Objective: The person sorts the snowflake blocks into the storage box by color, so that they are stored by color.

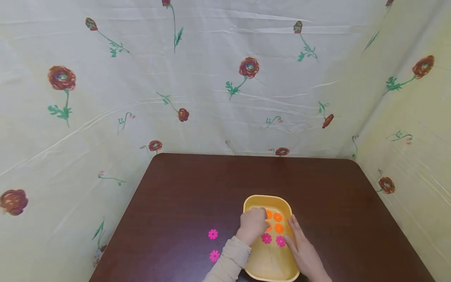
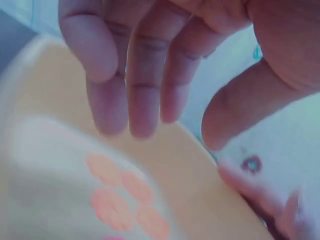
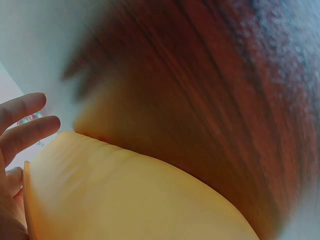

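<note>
A yellow tray (image 1: 267, 197) sits on a dark brown table (image 1: 197, 188), near its front edge. Several orange flower discs (image 1: 278, 228) and two pink flower discs (image 1: 266, 238) lie inside. My left hand (image 1: 254, 225) hovers over the tray's left part. In the left wrist view its fingers (image 2: 142, 100) hang loosely curled above the orange discs (image 2: 120, 195), with the thumb apart and nothing held. My right hand (image 1: 300, 243) lies with straight fingers along the tray's right rim. Its fingers (image 3: 27, 122) show beside the tray wall (image 3: 130, 195) in the right wrist view.
Two more pink flower discs (image 1: 213, 234) (image 1: 214, 256) lie on the table left of the tray. A cream cloth with a red flower print (image 1: 249, 67) hangs behind the table and on both sides.
</note>
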A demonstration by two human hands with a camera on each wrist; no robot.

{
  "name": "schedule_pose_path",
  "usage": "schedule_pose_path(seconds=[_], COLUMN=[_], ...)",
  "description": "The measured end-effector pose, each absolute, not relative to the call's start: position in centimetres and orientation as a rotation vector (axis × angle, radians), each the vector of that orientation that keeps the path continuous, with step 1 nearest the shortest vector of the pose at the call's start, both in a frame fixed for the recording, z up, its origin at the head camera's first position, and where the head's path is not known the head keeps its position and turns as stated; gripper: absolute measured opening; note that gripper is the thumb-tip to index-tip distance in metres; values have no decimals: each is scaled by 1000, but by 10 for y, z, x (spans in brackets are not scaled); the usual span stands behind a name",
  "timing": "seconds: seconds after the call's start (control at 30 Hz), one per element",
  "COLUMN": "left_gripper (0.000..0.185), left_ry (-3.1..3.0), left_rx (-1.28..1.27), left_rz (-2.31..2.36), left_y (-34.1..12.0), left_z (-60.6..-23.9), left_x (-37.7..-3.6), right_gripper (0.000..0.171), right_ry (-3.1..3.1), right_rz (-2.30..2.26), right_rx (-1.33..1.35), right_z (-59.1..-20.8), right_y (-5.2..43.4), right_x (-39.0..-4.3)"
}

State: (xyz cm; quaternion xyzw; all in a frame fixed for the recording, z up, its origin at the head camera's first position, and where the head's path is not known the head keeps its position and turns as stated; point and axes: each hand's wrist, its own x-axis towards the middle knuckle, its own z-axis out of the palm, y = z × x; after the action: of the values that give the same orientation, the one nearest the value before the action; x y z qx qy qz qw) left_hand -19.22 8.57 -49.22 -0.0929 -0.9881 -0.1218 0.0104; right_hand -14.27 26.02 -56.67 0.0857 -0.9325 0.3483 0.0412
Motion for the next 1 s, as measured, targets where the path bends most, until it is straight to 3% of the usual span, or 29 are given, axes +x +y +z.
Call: schedule_pose_path(seconds=[0.5, 1.0], left_gripper=[17, 35], left_ry=[-2912, -2973], left_rx=[173, 418], left_rz=[-538, -505], left_y=[-6, -28], left_z=[-514, -551], left_x=[-194, -176], right_gripper=[61, 63], right_ry=[-2921, -2930], right_rz=[1075, 1064], right_rx=[224, 236], right_z=[-565, -566], right_y=[261, 268], right_x=[-145, -148])
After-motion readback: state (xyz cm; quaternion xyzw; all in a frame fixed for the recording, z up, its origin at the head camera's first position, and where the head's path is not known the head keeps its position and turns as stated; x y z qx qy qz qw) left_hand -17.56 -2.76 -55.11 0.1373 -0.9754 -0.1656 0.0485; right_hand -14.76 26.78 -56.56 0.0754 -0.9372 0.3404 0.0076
